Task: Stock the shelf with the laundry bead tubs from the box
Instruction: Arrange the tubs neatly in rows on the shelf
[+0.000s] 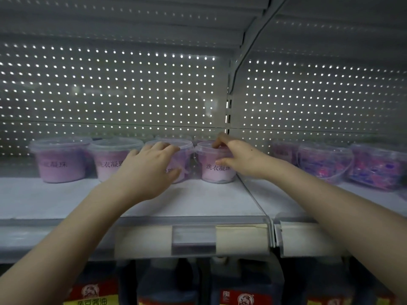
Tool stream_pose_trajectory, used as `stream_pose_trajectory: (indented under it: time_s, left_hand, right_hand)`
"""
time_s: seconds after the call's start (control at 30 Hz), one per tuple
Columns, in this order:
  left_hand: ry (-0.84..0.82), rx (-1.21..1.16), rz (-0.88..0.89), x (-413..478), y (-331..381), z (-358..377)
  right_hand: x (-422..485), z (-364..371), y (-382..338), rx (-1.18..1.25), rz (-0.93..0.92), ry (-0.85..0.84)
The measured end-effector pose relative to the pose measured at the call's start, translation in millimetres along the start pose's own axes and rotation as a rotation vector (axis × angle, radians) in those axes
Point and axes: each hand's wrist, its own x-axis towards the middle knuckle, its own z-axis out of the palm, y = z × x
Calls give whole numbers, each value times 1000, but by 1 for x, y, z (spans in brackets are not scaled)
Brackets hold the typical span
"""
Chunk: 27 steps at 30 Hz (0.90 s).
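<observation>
Several clear tubs with pink laundry beads stand in a row at the back of the white shelf [198, 203]. My left hand [149, 170] grips the third tub [184, 159] from the front, fingers over its lid and thumb on its side. My right hand [237, 159] holds the fourth tub [211, 170], fingers hooked over its lid rim and thumb on the wall. The two left tubs [60, 160] [110, 159] stand free. The box is out of view.
To the right of the shelf divider stand several tubs of purple and pink beads [374, 168]. A perforated back panel [110, 89] closes the shelf behind. A price rail [193, 241] runs along the front edge. Dark bottles with red labels [240, 289] fill the shelf below.
</observation>
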Motion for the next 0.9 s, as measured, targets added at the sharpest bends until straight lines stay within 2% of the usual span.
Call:
stream_pose_trajectory:
  time_s: [0.2, 0.43, 0.77, 0.9]
  left_hand:
    - [9, -20, 30, -3, 5, -2]
    - [52, -44, 139, 1, 36, -5]
    - [39, -50, 227, 19, 94, 2]
    - [47, -54, 233, 28, 113, 7]
  right_hand:
    - [-5, -2, 1, -7, 19, 25]
    - [-37, -26, 27, -52, 55, 195]
    - [-82, -68, 103, -300, 259, 258]
    - [-94, -87, 137, -380, 401, 216]
